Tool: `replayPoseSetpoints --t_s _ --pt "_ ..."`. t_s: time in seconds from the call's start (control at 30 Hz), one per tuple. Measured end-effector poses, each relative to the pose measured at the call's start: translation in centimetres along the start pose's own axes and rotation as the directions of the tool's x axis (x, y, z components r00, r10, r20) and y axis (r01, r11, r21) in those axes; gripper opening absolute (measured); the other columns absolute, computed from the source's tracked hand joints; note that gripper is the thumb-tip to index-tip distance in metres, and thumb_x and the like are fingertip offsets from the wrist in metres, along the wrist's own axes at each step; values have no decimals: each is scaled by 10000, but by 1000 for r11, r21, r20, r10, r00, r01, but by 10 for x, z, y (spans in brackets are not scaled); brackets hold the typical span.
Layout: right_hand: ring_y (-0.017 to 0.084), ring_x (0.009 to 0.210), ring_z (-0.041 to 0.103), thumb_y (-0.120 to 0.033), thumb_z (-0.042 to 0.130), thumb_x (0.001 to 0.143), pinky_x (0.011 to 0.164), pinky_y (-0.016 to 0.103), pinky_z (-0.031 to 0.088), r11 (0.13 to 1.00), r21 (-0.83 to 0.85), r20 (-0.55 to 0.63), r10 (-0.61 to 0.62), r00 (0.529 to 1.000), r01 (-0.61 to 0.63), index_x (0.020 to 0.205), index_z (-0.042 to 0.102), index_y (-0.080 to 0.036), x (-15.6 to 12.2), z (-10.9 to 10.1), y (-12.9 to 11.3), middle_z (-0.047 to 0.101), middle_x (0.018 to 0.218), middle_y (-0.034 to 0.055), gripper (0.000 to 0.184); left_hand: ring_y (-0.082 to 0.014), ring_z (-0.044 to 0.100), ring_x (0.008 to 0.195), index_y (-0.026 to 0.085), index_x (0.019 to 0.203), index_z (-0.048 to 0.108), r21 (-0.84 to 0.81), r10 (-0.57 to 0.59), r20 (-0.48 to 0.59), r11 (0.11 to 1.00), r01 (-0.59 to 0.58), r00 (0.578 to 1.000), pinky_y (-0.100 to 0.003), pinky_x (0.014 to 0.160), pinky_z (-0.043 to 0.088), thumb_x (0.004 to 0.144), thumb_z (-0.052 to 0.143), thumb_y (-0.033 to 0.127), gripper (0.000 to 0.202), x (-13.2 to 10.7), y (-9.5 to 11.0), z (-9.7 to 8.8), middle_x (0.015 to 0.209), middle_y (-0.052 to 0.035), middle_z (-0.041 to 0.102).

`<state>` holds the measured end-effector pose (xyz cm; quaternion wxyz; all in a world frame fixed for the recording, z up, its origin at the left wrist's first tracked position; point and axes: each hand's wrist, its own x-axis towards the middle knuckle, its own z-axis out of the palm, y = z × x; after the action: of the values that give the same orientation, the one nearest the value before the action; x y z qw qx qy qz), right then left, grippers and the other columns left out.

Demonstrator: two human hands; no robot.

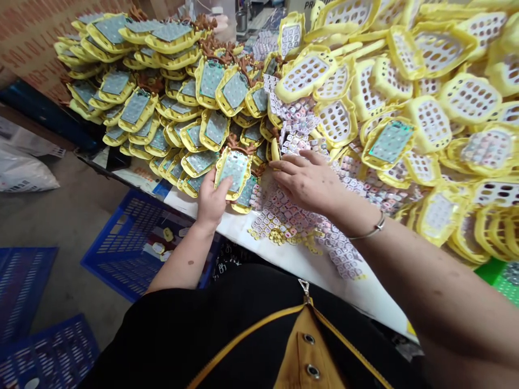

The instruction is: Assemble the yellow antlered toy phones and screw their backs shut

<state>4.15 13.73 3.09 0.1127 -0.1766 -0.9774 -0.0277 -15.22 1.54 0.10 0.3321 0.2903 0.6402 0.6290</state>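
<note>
My left hand [213, 201] is closed on a yellow toy casing half [235, 172], its thumb across the front. The casing holds a pale grey-green panel, and brown antler shapes stick out at its top. My right hand [310, 181] is palm down over a heap of small white-and-pink button pieces [290, 208], fingers stretched out and slightly apart. Its fingertips are near a narrow yellow part [275, 149] standing on edge; whether they touch it I cannot tell. Small yellow pieces [279, 236] lie at the heap's front edge.
Filled antlered casings [133, 108] are stacked at the left. Yellow casing fronts with holes [432, 121] pile up on the right, one panelled casing [389, 141] among them. A blue crate [117, 243] stands below the white table edge [383, 302]. A cardboard box [32, 43] is at the back left.
</note>
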Motion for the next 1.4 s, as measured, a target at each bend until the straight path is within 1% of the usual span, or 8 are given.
replayPoseSetpoints --t_s 0.23,0.47,0.53,0.7,0.83,1.03,1.23,1.4 --pt "295 1262 576 -321 393 1011 1075 531 417 933 348 -101 136 986 -93 1220 637 -192 2 0 -18 669 1325 131 346 -281 698 1024 219 1091 614 -212 -90 61 972 101 994 -414 756 640 764 606 367 358 -14 15 -3 1043 -73 711" --pt "146 534 573 -605 658 839 497 305 492 54 958 212 530 821 -282 1202 508 -276 -47 -15 -46 566 673 -49 512 -289 608 1238 221 1302 518 -219 -38 436 965 146 899 -462 1096 464 770 722 370 589 -63 5 26 1299 -85 663" --pt "134 520 557 -549 727 800 484 289 489 -69 964 246 591 768 -256 1102 536 -282 -71 -15 -51 547 644 -62 446 -317 595 1265 245 1357 503 -235 -123 607 916 325 785 -478 1073 475 754 756 478 694 -71 2 37 1319 -93 658" --pt "101 477 525 -530 752 774 393 225 403 -158 949 302 699 649 -271 1040 571 -251 -124 -11 -62 552 632 -67 426 -372 724 990 147 1304 595 -27 -242 943 625 780 227 -487 738 600 812 438 829 856 -77 -9 67 1134 -199 729" --pt "103 472 508 -564 695 808 417 249 421 9 918 234 795 560 -397 1093 614 -222 -158 -15 -60 578 636 -46 452 -303 746 772 90 1281 624 45 -291 948 524 851 128 -404 582 595 964 253 663 753 -81 -11 96 1070 -218 745" --pt "190 647 618 -425 608 892 604 350 478 451 424 -243 892 381 -785 1024 697 -182 -225 -33 -29 698 805 79 290 -277 737 731 123 1136 683 -45 -283 919 616 786 275 -374 544 591 877 495 619 590 -89 4 122 1201 -208 711" --pt "284 886 636 -315 531 924 774 431 506 501 103 -310 837 451 -859 1021 697 -166 -255 -36 4 694 939 142 243 -348 735 843 175 1152 668 -33 -332 842 755 655 425 -488 667 606 713 633 695 681 -92 9 126 1271 -200 678" --pt "272 831 562 -322 476 942 756 430 467 607 -30 -266 761 592 -794 916 714 -197 -232 -21 25 661 886 131 270 -422 702 1021 204 1275 608 -27 -318 832 796 605 456 -595 834 575 627 699 715 830 -96 8 118 1386 -196 603"
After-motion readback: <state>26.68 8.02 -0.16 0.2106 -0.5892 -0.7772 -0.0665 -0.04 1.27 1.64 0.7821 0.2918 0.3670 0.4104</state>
